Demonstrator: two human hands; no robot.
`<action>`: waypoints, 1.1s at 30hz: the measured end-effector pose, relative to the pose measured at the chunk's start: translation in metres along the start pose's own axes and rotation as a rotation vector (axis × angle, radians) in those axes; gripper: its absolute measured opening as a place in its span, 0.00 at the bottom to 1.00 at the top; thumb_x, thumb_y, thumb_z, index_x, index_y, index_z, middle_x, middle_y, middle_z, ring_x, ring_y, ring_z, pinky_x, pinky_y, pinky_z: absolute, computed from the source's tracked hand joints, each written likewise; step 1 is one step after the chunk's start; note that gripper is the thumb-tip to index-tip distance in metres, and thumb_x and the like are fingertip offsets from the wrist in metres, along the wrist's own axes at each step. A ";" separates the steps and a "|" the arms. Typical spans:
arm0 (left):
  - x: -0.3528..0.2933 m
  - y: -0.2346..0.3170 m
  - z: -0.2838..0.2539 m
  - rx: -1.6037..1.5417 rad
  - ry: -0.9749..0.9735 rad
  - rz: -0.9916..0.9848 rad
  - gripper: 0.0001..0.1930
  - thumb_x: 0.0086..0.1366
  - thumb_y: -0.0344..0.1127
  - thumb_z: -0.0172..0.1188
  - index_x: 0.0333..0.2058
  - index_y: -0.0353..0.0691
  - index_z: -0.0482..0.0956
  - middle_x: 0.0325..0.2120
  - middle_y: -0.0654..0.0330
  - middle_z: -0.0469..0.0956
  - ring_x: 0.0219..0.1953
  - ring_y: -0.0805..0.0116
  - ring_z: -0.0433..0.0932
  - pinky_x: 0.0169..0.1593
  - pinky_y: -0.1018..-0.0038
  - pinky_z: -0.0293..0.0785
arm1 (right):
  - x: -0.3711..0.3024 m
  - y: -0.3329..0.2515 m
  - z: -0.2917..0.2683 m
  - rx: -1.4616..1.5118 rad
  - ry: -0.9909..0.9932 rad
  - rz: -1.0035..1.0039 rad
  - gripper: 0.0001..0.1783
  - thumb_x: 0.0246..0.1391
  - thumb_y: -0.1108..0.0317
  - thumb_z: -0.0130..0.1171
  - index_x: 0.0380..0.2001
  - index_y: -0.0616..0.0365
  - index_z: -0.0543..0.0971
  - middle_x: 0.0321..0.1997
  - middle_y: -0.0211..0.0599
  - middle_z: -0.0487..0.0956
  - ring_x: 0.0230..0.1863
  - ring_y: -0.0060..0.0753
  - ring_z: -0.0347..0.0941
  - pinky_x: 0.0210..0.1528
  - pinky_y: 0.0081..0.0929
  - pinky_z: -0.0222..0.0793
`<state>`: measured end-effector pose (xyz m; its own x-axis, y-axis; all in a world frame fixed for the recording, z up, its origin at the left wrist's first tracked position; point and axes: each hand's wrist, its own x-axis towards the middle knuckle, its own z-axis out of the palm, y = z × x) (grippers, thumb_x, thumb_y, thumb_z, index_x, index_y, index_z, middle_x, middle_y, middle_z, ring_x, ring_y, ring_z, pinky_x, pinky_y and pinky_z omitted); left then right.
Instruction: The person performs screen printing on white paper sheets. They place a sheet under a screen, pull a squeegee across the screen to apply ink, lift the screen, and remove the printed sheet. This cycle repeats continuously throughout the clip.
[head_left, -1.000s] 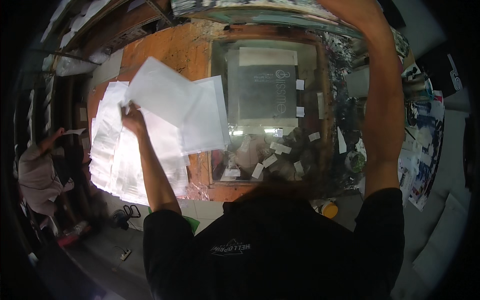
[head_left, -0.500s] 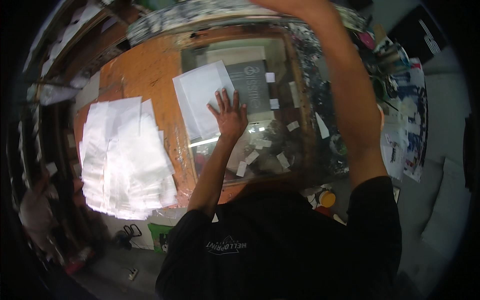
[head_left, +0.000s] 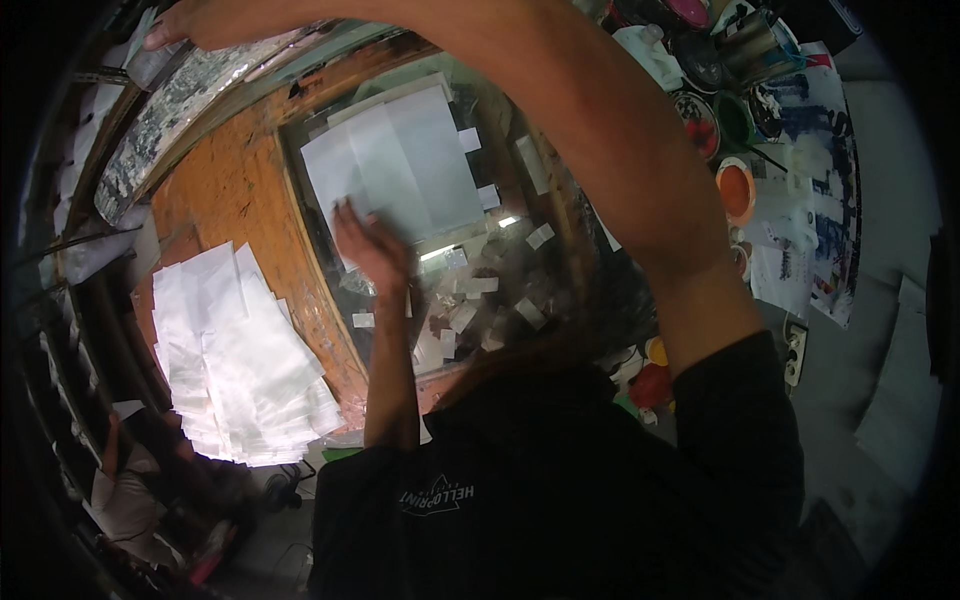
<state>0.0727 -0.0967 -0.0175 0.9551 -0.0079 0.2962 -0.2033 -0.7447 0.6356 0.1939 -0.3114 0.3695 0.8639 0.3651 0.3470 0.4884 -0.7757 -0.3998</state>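
Observation:
A white sheet (head_left: 395,165), with a crease or overlapping layer down it, lies on the glass-topped board (head_left: 590,280). Its right edge meets two small white tabs (head_left: 469,140). My left hand (head_left: 372,245) is at the sheet's lower left corner, fingers stretched out and slightly blurred; whether they press on it is unclear. Across the top, my right arm reaches far left. My right hand (head_left: 182,24) is beside a clear plastic-looking item (head_left: 150,62) at the rim of the view; its fingers are mostly hidden.
A loose stack of white sheets (head_left: 240,360) covers the left of the wooden table (head_left: 215,205). A paint-stained frame edge (head_left: 190,120) runs along the far side. Paint pots, one with orange inside (head_left: 737,190), crowd the right. Another person (head_left: 130,500) is at lower left.
The white sheet has shifted right against the tabs, covering the dark grey lettered area. My left hand has gone to its lower left corner. My right arm has swung left across the top.

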 end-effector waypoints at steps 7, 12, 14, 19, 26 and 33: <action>-0.046 -0.080 -0.117 0.778 -0.281 0.066 0.27 0.75 0.44 0.46 0.70 0.54 0.65 0.74 0.52 0.55 0.77 0.40 0.41 0.68 0.24 0.33 | -0.005 -0.016 -0.011 0.068 -0.078 0.117 0.25 0.70 0.53 0.52 0.31 0.65 0.84 0.21 0.40 0.78 0.22 0.29 0.74 0.24 0.31 0.74; -0.060 -0.125 -0.165 0.799 -0.243 -0.007 0.29 0.67 0.40 0.54 0.68 0.48 0.69 0.73 0.42 0.52 0.76 0.35 0.42 0.67 0.23 0.37 | 0.002 -0.035 -0.004 -0.036 -0.002 0.250 0.28 0.67 0.48 0.55 0.34 0.67 0.85 0.27 0.48 0.82 0.30 0.41 0.81 0.38 0.41 0.79; -0.049 -0.108 -0.151 0.593 -0.129 0.030 0.29 0.67 0.38 0.55 0.67 0.46 0.69 0.73 0.42 0.53 0.77 0.35 0.41 0.69 0.25 0.36 | -0.003 -0.035 -0.006 -0.004 -0.002 0.192 0.30 0.65 0.46 0.56 0.36 0.68 0.85 0.33 0.54 0.85 0.36 0.48 0.83 0.44 0.45 0.79; -0.022 0.007 -0.045 0.265 -0.087 0.119 0.30 0.70 0.50 0.58 0.67 0.45 0.70 0.74 0.42 0.48 0.78 0.40 0.38 0.71 0.30 0.29 | 0.012 -0.009 0.017 -0.150 0.097 0.140 0.31 0.63 0.45 0.57 0.41 0.70 0.85 0.42 0.63 0.84 0.45 0.57 0.83 0.52 0.47 0.77; -0.053 0.039 0.009 0.348 -0.236 0.149 0.35 0.68 0.57 0.57 0.68 0.45 0.68 0.75 0.43 0.47 0.78 0.39 0.35 0.68 0.24 0.26 | -0.002 -0.017 0.019 -0.145 0.123 0.119 0.30 0.63 0.47 0.57 0.38 0.70 0.85 0.37 0.60 0.85 0.41 0.55 0.84 0.49 0.47 0.79; -0.068 0.039 -0.001 0.338 -0.257 0.195 0.34 0.68 0.54 0.57 0.68 0.44 0.67 0.75 0.43 0.46 0.78 0.38 0.34 0.67 0.24 0.26 | -0.011 -0.018 0.018 -0.032 0.080 0.127 0.28 0.65 0.49 0.57 0.30 0.69 0.84 0.24 0.49 0.81 0.26 0.43 0.79 0.33 0.41 0.78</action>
<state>-0.0004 -0.1246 -0.0116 0.9370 -0.3030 0.1739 -0.3438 -0.8881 0.3050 0.1772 -0.2922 0.3580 0.9051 0.2217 0.3628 0.3705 -0.8297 -0.4175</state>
